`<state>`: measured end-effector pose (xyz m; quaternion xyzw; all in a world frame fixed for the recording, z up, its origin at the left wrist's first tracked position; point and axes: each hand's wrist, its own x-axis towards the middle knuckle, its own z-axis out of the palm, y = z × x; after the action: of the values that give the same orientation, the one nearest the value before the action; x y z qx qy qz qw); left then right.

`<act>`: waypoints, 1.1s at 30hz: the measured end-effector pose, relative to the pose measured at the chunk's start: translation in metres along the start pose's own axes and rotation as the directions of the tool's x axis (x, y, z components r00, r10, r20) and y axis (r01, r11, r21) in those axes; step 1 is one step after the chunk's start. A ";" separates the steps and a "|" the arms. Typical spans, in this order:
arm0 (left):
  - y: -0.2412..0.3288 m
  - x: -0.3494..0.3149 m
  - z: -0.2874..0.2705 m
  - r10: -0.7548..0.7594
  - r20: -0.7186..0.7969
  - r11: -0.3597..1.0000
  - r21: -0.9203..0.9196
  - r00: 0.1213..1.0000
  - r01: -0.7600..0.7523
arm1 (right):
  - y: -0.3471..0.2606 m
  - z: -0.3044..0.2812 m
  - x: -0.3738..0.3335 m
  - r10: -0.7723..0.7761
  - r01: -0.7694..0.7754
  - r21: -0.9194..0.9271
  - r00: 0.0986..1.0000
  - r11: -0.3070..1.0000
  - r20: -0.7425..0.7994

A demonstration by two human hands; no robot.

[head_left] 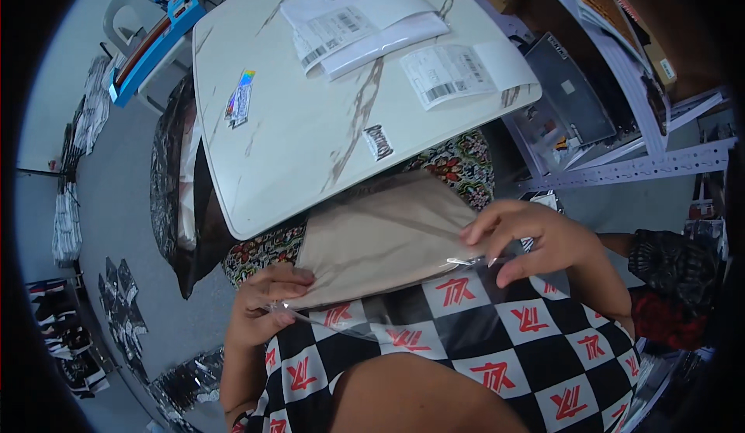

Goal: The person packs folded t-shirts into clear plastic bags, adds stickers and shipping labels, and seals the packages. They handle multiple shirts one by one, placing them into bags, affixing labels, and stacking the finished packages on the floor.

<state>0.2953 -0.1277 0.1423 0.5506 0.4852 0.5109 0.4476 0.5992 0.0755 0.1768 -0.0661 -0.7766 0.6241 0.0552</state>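
A flat, folded beige cloth [380,231] lies inside a clear plastic bag [434,301], a dark mark faintly showing near its far edge. The cloth is mostly smooth, with a few soft diagonal creases. It lies just off the near edge of the surface [303,138], slightly tilted, while the bag's loose, glossy near margin extends past the fabric, wrinkled at both corners.

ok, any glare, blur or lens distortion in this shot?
Head view: small bright glints on the clear bag near the left hand and right hand; head view: no obvious motion blur on either hand; head view: fisheye bows the white table's left edge, corners go black.
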 end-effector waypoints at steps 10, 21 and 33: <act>0.012 0.002 0.010 0.040 -0.088 0.991 0.131 0.995 -0.028 | -0.001 0.003 -0.003 -0.002 0.004 0.049 0.999 0.999 -0.045; 0.014 -0.005 0.016 -0.022 -0.310 0.937 0.325 0.951 0.127 | 0.013 0.015 -0.004 0.219 -0.078 0.261 0.793 0.962 -0.569; -0.052 -0.035 0.016 -0.666 -0.134 0.721 -0.370 0.734 0.586 | 0.075 0.041 0.006 0.650 -0.488 0.540 0.744 0.685 -0.153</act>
<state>0.3074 -0.1552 0.0854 0.2053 0.6131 0.4627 0.6066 0.5894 0.0532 0.0950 -0.3967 -0.5205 0.7561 -0.0001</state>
